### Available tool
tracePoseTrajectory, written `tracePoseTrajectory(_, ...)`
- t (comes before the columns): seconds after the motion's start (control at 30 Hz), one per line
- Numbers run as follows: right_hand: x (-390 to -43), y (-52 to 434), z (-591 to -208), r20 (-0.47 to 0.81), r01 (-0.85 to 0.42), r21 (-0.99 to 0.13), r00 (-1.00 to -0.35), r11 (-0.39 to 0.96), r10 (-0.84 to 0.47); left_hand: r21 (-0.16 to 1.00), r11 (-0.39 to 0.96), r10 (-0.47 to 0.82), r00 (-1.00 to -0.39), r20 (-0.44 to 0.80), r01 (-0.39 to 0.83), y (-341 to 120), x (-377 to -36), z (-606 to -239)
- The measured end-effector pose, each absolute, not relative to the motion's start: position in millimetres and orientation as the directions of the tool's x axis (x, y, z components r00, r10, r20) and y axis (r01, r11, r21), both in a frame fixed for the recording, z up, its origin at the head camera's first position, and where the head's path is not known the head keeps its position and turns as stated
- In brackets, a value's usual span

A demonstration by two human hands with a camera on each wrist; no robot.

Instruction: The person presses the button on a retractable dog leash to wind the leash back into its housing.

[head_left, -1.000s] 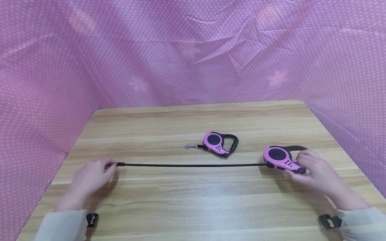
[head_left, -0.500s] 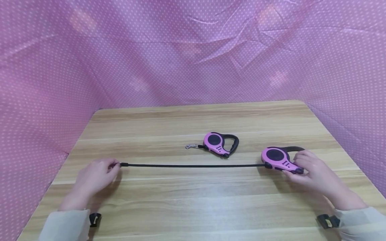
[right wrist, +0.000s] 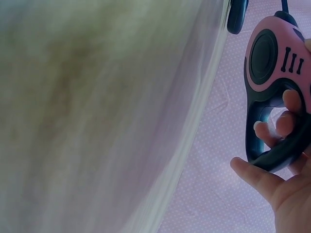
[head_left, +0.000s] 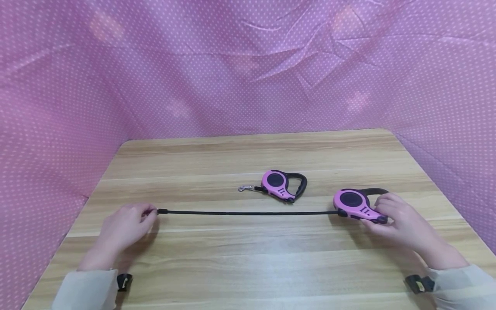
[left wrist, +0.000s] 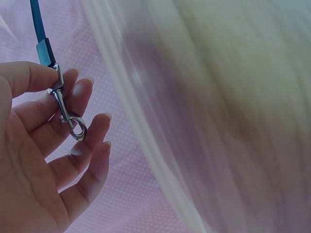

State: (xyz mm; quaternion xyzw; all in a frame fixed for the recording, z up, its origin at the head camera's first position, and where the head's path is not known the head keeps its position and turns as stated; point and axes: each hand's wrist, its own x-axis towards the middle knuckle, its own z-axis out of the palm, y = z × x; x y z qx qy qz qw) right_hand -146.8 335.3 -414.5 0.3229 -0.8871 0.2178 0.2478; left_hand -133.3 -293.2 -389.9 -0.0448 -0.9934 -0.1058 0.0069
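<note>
Two hands worked one leash: left hand (head_left: 125, 224) pinched its clip (left wrist: 65, 112), right hand (head_left: 395, 217) gripped the housing (head_left: 354, 203); cord (head_left: 248, 212) drawn out, untouched second leash (head_left: 280, 184) remaining.

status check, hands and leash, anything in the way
Left hand pinches metal clip. Right hand grips pink retractable leash, black cord taut. Second pink leash behind cord, apart.

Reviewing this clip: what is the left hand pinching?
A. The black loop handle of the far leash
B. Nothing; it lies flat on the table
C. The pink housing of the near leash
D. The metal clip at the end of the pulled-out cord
D: in the left wrist view the left hand pinches the metal clip at the end of the cord.
</note>
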Motion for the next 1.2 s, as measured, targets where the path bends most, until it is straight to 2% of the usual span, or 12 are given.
tracePoseTrajectory(0.63,-151.7,329.9,-416.9,0.599,-0.716,-0.221,-0.635,0.662,-0.487,0.215,0.971,0.098,-0.994,0.039,0.104,-285.1,-133.9,-387.8)
tracePoseTrajectory(1.2,-152.6,323.6,-414.2,0.585,-0.713,-0.216,-0.642,0.667,-0.496,0.215,0.968,0.119,-0.991,0.063,0.13,-279.2,-135.3,-388.5)
